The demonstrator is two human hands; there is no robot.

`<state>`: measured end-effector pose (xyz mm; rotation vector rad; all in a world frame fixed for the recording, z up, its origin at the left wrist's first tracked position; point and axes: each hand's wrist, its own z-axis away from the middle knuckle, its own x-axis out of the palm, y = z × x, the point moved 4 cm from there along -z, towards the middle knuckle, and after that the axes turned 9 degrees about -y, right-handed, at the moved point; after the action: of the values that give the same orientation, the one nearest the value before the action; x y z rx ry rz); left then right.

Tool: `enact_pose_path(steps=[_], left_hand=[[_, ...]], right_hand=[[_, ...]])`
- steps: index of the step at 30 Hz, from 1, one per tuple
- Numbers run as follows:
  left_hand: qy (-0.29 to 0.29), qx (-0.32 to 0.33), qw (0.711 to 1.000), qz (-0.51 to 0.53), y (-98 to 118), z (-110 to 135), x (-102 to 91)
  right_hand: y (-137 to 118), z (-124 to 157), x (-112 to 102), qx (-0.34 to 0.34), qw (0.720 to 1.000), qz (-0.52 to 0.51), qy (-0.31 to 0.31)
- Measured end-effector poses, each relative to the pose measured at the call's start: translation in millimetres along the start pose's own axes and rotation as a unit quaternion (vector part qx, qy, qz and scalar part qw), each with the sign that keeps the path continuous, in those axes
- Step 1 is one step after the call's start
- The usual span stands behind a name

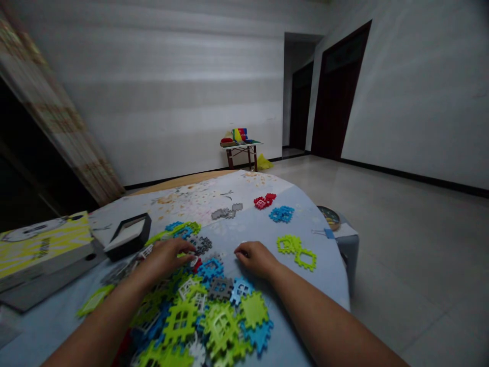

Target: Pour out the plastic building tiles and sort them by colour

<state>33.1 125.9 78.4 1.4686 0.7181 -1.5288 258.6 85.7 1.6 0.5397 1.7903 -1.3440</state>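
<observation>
My left hand (pixel 168 259) reaches over the left part of a heap of interlocking plastic tiles (pixel 221 326) in green, blue, grey, white and red. Its thumb and forefinger are apart, close to some dark grey tiles (pixel 200 244) and a small red tile (pixel 196 265). To the right of the heap, my right hand (pixel 255 259) hovers at or just above the tablecloth, fingers curled into a pinch. A tiny white spot shows at its fingertips; what they hold, if anything, is too small to name.
Sorted tiles lie in small groups: grey (pixel 227 211), red (pixel 264 201), blue (pixel 281 214) and green (pixel 297 251). A black open box (pixel 130 235) and a yellow-and-white box (pixel 46 247) stand at left. A grey stool (pixel 346 239) is beyond the table's right edge.
</observation>
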Motion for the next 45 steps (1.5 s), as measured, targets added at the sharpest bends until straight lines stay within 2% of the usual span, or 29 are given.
enact_pose_path(steps=[6,12,15,20,25,32,36,38,40,45], left_hand=[[-0.066,0.061,0.996,-0.006,30,0,16.8],[-0.104,0.072,0.992,-0.007,31,-8,29.0],[-0.093,0.067,0.993,-0.008,25,-12,28.0],[-0.057,0.067,0.995,0.047,24,-26,10.3],[-0.021,0.070,0.995,0.065,49,-64,3.4],[0.023,0.082,0.993,0.083,116,-143,12.3],[0.029,0.107,0.987,0.112,145,-167,10.9],[0.029,0.118,0.985,0.121,145,-166,9.7],[0.034,0.122,0.984,0.126,134,-158,7.7],[0.056,0.094,0.985,0.132,77,-113,-2.4]], right_hand=[[0,0,-4,0.007,1.000,-0.004,-0.013],[2,0,-5,0.000,1.000,-0.017,-0.004],[4,-1,-5,-0.001,1.000,-0.023,-0.002],[6,-2,-6,0.004,0.999,-0.032,0.001],[3,-1,-9,-0.009,0.999,-0.030,0.008],[3,-3,-7,-0.018,0.999,-0.030,0.011],[5,-3,-8,-0.024,0.998,-0.056,0.013],[6,-2,-9,-0.027,0.997,-0.066,0.017],[5,-1,-9,-0.025,0.997,-0.065,0.017],[5,-1,-7,-0.017,0.998,-0.056,0.016]])
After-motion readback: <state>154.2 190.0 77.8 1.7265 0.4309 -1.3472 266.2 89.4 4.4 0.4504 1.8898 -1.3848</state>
